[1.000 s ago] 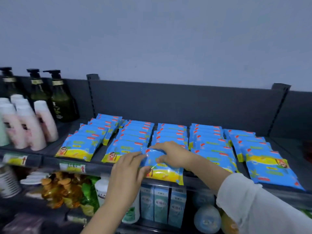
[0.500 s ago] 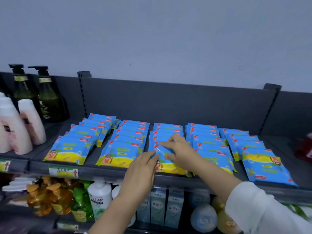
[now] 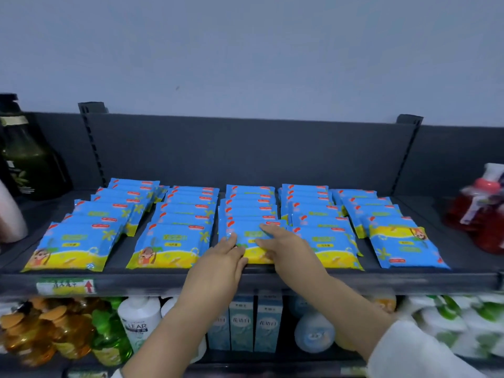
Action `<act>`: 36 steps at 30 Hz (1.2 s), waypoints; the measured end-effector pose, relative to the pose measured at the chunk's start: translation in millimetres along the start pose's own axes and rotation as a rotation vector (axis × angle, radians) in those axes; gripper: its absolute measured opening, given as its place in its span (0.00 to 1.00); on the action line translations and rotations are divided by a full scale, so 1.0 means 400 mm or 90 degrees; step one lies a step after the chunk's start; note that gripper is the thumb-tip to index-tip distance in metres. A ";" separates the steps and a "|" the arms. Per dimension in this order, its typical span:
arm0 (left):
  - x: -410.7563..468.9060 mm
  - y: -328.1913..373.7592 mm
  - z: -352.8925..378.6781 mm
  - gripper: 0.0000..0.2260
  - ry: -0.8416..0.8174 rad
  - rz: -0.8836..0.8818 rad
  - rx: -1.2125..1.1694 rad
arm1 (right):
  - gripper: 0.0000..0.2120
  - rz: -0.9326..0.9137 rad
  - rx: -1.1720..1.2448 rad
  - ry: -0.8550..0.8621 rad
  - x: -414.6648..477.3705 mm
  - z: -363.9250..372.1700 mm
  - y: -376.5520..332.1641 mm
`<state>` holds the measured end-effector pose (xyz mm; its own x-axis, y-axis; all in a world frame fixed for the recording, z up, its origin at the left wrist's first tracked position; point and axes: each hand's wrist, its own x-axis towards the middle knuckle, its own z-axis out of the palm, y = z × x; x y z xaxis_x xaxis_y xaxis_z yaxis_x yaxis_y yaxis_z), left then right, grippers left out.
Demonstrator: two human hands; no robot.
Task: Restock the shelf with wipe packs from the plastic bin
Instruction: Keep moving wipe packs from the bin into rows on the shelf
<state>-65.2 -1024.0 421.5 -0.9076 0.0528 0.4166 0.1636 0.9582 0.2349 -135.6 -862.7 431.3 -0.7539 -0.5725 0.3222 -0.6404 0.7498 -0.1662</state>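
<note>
Wipe pack: the front wipe pack [image 3: 252, 242] lies at the 6 o'clock end of the middle row [image 3: 249, 205], overlapping the pack behind so that its label shows.
Left hand: the left hand [image 3: 218, 264], fingers straight, presses the pack's 8 o'clock corner, apparently squaring it.
Right hand: the right hand [image 3: 285, 248] lies flat on top from 4 o'clock, gripping nothing.
Shelf: the shelf [image 3: 381, 279] carries four neighbouring rows [image 3: 174, 214] at 9 and 3 o'clock.
Plastic bin: out of view.

Five rows of wipe packs [image 3: 174, 241]; one left hand [image 3: 218, 266], one right hand [image 3: 286, 249]; three blue cartons [image 3: 241, 320]; one green bottle [image 3: 27, 165].
</note>
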 end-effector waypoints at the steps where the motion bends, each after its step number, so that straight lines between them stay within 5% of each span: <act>1: 0.003 0.004 0.000 0.18 -0.001 0.007 0.009 | 0.23 0.004 -0.001 -0.008 0.009 0.004 -0.001; 11: 0.002 -0.002 -0.008 0.04 0.043 0.044 0.090 | 0.14 -0.025 0.050 0.039 -0.065 -0.055 -0.028; 15: -0.013 0.043 -0.030 0.06 0.056 0.051 0.098 | 0.12 -0.055 -0.022 0.131 -0.139 -0.108 0.010; 20: -0.015 0.155 -0.030 0.05 0.056 0.090 0.102 | 0.17 0.077 -0.016 0.083 -0.282 -0.184 0.165; 24: -0.018 0.303 0.003 0.13 0.015 0.134 0.094 | 0.20 0.199 -0.073 0.075 -0.459 -0.264 0.324; 36: -0.097 0.973 0.277 0.17 -0.101 0.339 0.025 | 0.23 0.498 -0.114 0.045 -1.169 -0.468 0.653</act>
<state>-9.1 -622.1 399.4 -0.7509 0.5719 0.3304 0.6042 0.7968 -0.0060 77.2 -337.2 411.8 -0.9595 0.1581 0.2333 0.1067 0.9700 -0.2187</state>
